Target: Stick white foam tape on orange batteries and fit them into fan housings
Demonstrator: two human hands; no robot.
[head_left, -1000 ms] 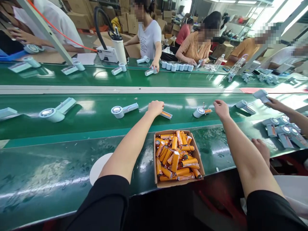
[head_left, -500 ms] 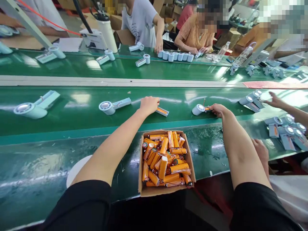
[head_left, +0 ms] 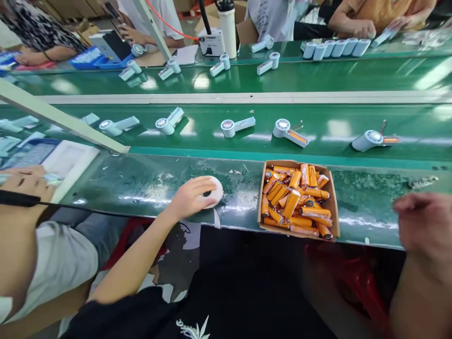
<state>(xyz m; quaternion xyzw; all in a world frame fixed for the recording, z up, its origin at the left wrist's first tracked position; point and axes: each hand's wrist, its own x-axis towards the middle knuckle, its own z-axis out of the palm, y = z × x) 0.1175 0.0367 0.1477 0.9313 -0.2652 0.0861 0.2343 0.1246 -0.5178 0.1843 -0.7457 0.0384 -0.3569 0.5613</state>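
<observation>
My left hand (head_left: 190, 197) rests on a white roll (head_left: 216, 192), apparently tape, on the near ledge, its fingers curled over the top. A pale strip (head_left: 216, 219) hangs from the roll over the ledge's edge. My right hand (head_left: 425, 221) is at the far right above the ledge, smeared by motion; whether it holds anything cannot be made out. Between the hands stands a cardboard box (head_left: 262, 202) full of orange wrapped battery cells (head_left: 291, 203). On the belt beyond, two light-blue round-headed housings (head_left: 282, 128) (head_left: 369, 140) have orange cells in their handles and wires sticking up.
More light-blue housings (head_left: 228, 128) lie along the near green belt (head_left: 205, 136). A pale divider (head_left: 212, 98) separates it from a far belt with similar parts. A slanted metal post (head_left: 63, 115) crosses at left, beside a co-worker's hands (head_left: 28, 183) and white tray (head_left: 72, 160). Other people sit opposite.
The view has swung left. My left hand has left the housing on the belt and come back to the white roll. My right hand has drawn back from the other housing toward the near edge.
</observation>
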